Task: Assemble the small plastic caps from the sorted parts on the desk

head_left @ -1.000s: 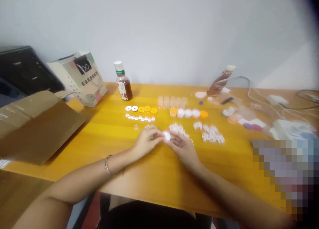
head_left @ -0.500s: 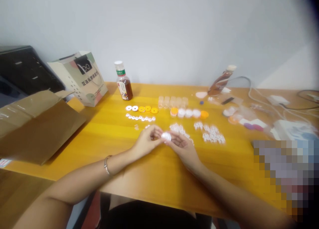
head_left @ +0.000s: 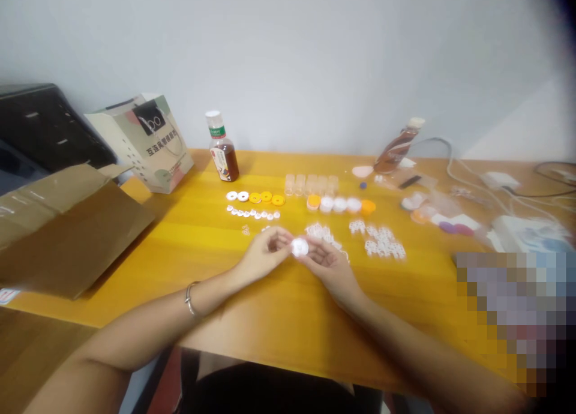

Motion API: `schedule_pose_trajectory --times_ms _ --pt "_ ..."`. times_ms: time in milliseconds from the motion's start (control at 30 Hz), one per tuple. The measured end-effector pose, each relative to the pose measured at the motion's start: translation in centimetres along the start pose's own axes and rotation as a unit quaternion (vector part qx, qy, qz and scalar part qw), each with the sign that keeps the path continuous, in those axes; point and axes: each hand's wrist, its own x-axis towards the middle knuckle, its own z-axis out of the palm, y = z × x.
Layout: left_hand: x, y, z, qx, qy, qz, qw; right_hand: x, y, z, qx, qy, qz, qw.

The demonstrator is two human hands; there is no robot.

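Note:
A small round white piece (head_left: 300, 246) is held between my two hands above the wooden table (head_left: 270, 318). My left hand (head_left: 269, 249) pinches its left edge, and my right hand (head_left: 327, 263) grips its right side with thumb and fingers. Beyond my hands lie a row of white and yellow discs (head_left: 255, 198), a row of small white pieces (head_left: 252, 213) and clear cups (head_left: 312, 185). White and orange round lids (head_left: 339, 204) stand in front of the cups. Clusters of white plastic parts (head_left: 384, 243) lie to the right of my right hand.
An open cardboard box (head_left: 90, 240) and a paper bag (head_left: 157, 144) occupy the left. A bottle of dark liquid (head_left: 224, 150) stands at the back; a brown bottle (head_left: 398, 147) leans at the right, near cables (head_left: 468, 177) and plastic packets.
The white piece has turned slightly, so that its flat face shows more. My hands remain together around it, and the view has shifted very slightly.

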Motion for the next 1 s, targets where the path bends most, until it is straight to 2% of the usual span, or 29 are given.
schedule_pose_trajectory --times_ms 267,633,1000 --pt "0.0 -0.6 0.1 -0.04 -0.008 -0.024 0.999 -0.1 0.2 0.1 -0.011 -0.014 -0.006 1.0" --pt "-0.2 0.5 0.0 -0.076 -0.007 -0.083 0.994 -0.4 0.1 0.2 -0.008 -0.013 -0.019 1.0" --pt "-0.4 0.6 0.0 -0.116 -0.013 -0.091 0.989 -0.3 -0.1 0.1 -0.01 -0.024 -0.029 0.999"
